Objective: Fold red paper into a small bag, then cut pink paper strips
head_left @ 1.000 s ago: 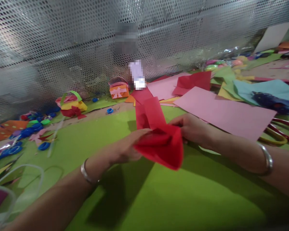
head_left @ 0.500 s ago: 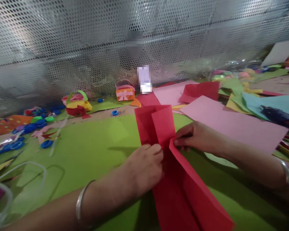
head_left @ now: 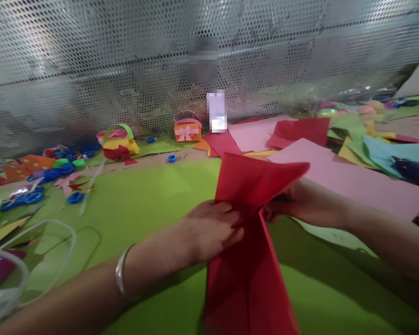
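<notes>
A long sheet of red paper (head_left: 246, 284) with lengthwise creases stands up in front of me. Its top end flares out to the right as a wide flap (head_left: 254, 179). My left hand (head_left: 212, 230) is closed on its left side below the flap, fingers lying across the front and slightly blurred. On the other side my right hand (head_left: 296, 204) grips the right edge under the flap, and the paper partly covers those fingers. Under both hands lies a green sheet (head_left: 153, 200).
Behind stand a small orange paper basket (head_left: 187, 132) and a yellow one (head_left: 122, 146) with a green handle. Pink paper (head_left: 349, 181) lies to the right. Blue-handled scissors (head_left: 23, 199) and a white cord (head_left: 68, 228) are at left. A perforated metal panel (head_left: 125, 56) rises at the back.
The red paper's top has opened out from a narrow folded channel into a flap leaning right. My left fingers have loosened and spread over its front. The view has shifted slightly.
</notes>
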